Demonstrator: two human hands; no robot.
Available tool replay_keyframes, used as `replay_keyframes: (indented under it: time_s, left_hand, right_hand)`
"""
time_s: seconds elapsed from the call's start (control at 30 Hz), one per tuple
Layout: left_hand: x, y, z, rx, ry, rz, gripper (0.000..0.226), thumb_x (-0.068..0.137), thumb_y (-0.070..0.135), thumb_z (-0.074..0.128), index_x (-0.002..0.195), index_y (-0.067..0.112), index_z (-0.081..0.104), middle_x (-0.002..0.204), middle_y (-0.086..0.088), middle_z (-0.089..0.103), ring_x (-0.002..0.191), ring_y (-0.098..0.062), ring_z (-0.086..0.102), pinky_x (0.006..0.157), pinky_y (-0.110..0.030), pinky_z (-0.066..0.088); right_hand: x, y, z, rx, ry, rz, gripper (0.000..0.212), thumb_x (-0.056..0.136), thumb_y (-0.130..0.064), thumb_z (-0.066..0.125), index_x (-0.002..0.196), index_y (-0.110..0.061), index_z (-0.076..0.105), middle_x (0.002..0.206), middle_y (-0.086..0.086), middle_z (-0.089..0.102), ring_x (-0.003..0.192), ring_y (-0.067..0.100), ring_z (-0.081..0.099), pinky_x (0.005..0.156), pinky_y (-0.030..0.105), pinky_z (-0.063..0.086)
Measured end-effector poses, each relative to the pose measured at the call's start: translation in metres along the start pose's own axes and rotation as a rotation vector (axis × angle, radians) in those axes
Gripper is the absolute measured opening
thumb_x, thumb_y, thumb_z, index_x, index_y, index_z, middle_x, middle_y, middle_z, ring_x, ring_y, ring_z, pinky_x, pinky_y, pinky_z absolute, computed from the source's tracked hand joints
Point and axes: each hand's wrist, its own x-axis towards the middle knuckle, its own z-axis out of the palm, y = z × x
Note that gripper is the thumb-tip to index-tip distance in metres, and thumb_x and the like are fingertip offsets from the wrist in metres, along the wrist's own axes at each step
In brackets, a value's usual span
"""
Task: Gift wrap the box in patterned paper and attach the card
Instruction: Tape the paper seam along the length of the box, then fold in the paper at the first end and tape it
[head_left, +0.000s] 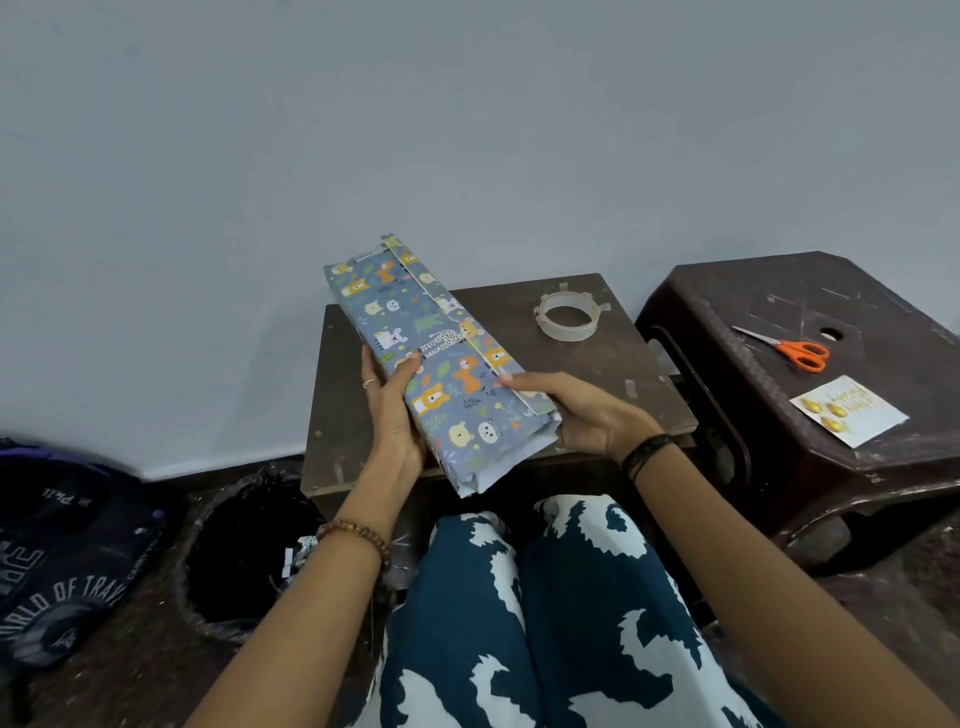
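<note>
A long box (431, 353) covered in blue paper with cartoon animals is held tilted above the small wooden table (597, 374). My left hand (395, 410) grips its left side near the lower end. My right hand (582, 410) holds the right side, thumb on the paper seam. The paper's near end sticks out loose and unfolded, showing its white underside. The far end looks folded shut. A white card (848, 410) with gold balloons lies on the dark plastic stool (779, 291) at the right.
A roll of tape (567, 315) lies on the table behind the box. Orange-handled scissors (792, 348) rest on the stool above the card. A black-lined bin (244, 561) and a dark backpack (62, 561) sit on the floor at left. My patterned lap fills the bottom.
</note>
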Motion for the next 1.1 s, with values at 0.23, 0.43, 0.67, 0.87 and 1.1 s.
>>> replay_keyframes:
  time_s: [0.23, 0.43, 0.67, 0.87, 1.1]
  left_hand:
    - [0.008, -0.01, -0.01, 0.084, 0.017, -0.088, 0.07, 0.084, 0.012, 0.064, 0.143, 0.023, 0.027, 0.12, -0.014, 0.057, 0.083, -0.024, 0.064, 0.073, -0.042, 0.055]
    - [-0.002, -0.023, -0.02, 0.136, 0.065, -0.256, 0.045, 0.08, 0.025, 0.069, 0.12, 0.008, 0.056, 0.102, -0.012, 0.068, 0.082, -0.027, 0.066, 0.063, -0.034, 0.057]
    - [0.001, -0.025, -0.018, 0.329, 0.082, -0.147, 0.052, 0.083, 0.029, 0.069, 0.126, 0.01, 0.048, 0.115, -0.013, 0.064, 0.095, -0.027, 0.066, 0.077, -0.041, 0.056]
    - [-0.021, -0.026, -0.018, 0.434, -0.014, -0.164, 0.052, 0.083, 0.022, 0.069, 0.129, 0.013, 0.046, 0.115, -0.008, 0.065, 0.096, -0.022, 0.066, 0.075, -0.034, 0.055]
    - [-0.038, -0.025, -0.037, 0.692, -0.068, -0.129, 0.08, 0.062, 0.064, 0.073, 0.132, 0.038, 0.043, 0.127, 0.001, 0.056, 0.121, -0.019, 0.052, 0.095, -0.039, 0.048]
  right_hand:
    - [-0.004, 0.015, -0.007, -0.186, 0.098, 0.076, 0.025, 0.089, -0.036, 0.058, 0.106, -0.019, 0.065, 0.102, 0.001, 0.072, 0.084, 0.015, 0.07, 0.069, 0.03, 0.059]
    - [0.0, 0.032, -0.013, -0.207, 0.195, 0.022, 0.025, 0.09, -0.034, 0.058, 0.105, -0.017, 0.069, 0.107, 0.006, 0.07, 0.089, 0.021, 0.065, 0.076, 0.03, 0.055]
    - [0.013, 0.058, -0.01, -0.131, 0.295, -0.11, 0.05, 0.079, -0.043, 0.069, 0.116, -0.01, 0.065, 0.117, 0.007, 0.067, 0.109, 0.024, 0.062, 0.101, 0.044, 0.044]
    - [0.014, 0.06, -0.001, -0.034, 0.341, -0.224, 0.029, 0.09, -0.027, 0.06, 0.108, -0.005, 0.067, 0.104, 0.011, 0.071, 0.093, 0.024, 0.069, 0.081, 0.032, 0.056]
    - [0.008, 0.062, 0.009, -0.37, 0.505, -0.403, 0.022, 0.088, -0.03, 0.063, 0.087, -0.01, 0.071, 0.086, 0.002, 0.074, 0.074, 0.01, 0.069, 0.066, 0.02, 0.049]
